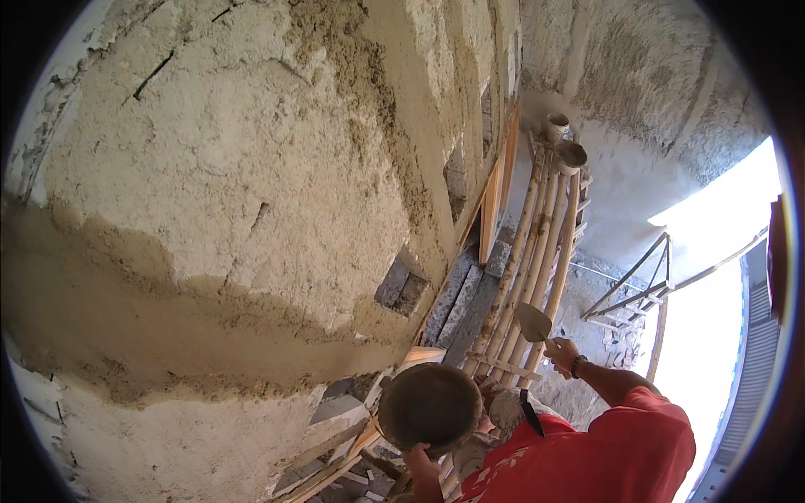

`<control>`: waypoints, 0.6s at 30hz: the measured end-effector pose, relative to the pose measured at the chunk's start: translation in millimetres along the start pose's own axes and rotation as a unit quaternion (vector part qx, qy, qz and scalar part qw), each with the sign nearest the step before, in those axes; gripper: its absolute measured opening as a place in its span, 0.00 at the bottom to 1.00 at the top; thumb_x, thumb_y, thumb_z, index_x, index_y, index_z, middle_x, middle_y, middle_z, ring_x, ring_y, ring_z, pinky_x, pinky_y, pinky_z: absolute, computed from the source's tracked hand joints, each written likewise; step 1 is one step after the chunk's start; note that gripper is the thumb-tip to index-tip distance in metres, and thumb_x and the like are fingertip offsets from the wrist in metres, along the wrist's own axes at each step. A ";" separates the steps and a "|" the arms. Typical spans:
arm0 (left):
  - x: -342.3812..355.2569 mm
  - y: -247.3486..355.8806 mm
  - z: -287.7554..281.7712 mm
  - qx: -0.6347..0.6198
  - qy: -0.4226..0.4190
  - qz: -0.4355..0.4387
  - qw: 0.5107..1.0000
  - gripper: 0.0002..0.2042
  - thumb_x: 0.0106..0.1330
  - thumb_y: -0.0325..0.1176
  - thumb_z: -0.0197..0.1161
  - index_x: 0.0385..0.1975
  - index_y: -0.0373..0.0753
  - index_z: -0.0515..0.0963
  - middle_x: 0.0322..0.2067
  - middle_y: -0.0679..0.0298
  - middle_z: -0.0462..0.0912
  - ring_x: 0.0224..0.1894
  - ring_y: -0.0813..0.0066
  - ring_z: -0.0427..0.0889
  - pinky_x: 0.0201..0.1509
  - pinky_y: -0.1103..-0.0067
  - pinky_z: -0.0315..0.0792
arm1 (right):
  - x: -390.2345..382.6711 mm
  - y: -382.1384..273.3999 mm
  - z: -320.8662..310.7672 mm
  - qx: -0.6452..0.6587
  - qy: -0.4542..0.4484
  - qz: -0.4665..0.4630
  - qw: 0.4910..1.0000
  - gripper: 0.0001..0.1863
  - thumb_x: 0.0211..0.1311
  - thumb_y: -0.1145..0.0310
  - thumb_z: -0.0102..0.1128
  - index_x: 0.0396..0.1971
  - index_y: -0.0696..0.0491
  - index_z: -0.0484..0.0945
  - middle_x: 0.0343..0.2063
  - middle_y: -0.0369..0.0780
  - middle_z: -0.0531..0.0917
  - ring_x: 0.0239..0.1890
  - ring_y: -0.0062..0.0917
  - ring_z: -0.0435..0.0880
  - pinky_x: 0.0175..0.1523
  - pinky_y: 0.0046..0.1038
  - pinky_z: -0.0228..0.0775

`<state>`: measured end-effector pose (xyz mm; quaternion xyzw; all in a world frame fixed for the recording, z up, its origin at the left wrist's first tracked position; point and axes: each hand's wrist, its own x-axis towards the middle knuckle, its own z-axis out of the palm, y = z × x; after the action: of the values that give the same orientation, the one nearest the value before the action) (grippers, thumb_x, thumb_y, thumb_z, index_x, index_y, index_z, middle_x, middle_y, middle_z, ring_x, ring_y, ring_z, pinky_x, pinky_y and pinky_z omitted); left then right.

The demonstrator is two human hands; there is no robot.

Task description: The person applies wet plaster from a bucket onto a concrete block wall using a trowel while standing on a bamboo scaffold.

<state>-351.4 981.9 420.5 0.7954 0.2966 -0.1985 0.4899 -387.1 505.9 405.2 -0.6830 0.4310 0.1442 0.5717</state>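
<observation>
My right hand (562, 357) is wrapped round the handle of a pointed trowel (533, 323), whose flat blade points up and away from me over bamboo poles. My left hand (422, 459) grips the near rim of a round, dark mortar pan (429, 408), held in front of my body. The pan's inside is in shadow, and how much mortar lies in it I cannot tell. To the left rises a rough wall (243, 151), partly covered with wet-looking mortar (168, 335) in a broad band. Pan and trowel are both apart from the wall.
Bamboo poles laid side by side form a scaffold platform (527, 260). At its far end stand a whitish bucket (557, 126) and another mortar pan (571, 155). Square holes (402, 286) open in the wall. A wooden frame (633, 285) stands at the right, near a bright opening.
</observation>
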 end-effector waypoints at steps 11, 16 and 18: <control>-0.4 12.5 -28.7 0.329 -0.085 0.360 0.869 0.17 0.38 0.26 0.67 0.33 0.37 0.80 0.27 0.50 0.82 0.35 0.49 0.82 0.42 0.65 0.75 | -49.7 60.3 13.7 0.085 0.023 0.087 0.992 0.15 0.58 0.65 0.67 0.40 0.56 0.76 0.20 0.40 0.77 0.16 0.27 0.77 0.18 0.32 0.72; 4.3 4.3 -38.3 0.292 -0.080 0.390 0.870 0.22 0.31 0.28 0.73 0.33 0.39 0.81 0.28 0.53 0.83 0.36 0.52 0.83 0.42 0.67 0.75 | -59.4 106.8 5.5 0.116 0.060 0.094 0.987 0.15 0.56 0.66 0.68 0.39 0.57 0.76 0.20 0.40 0.78 0.16 0.28 0.79 0.19 0.34 0.75; 13.7 -2.1 -44.1 0.293 -0.100 0.325 0.894 0.22 0.30 0.29 0.75 0.32 0.39 0.81 0.28 0.54 0.82 0.35 0.52 0.83 0.42 0.68 0.75 | -68.5 108.2 -2.1 0.109 0.082 0.107 0.985 0.14 0.56 0.67 0.67 0.39 0.58 0.76 0.20 0.40 0.77 0.17 0.29 0.79 0.19 0.34 0.74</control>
<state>-341.5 1026.0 430.3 0.9309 -0.1004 -0.1847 0.2987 -509.5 535.7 382.0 -0.5757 0.5605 0.1002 0.5868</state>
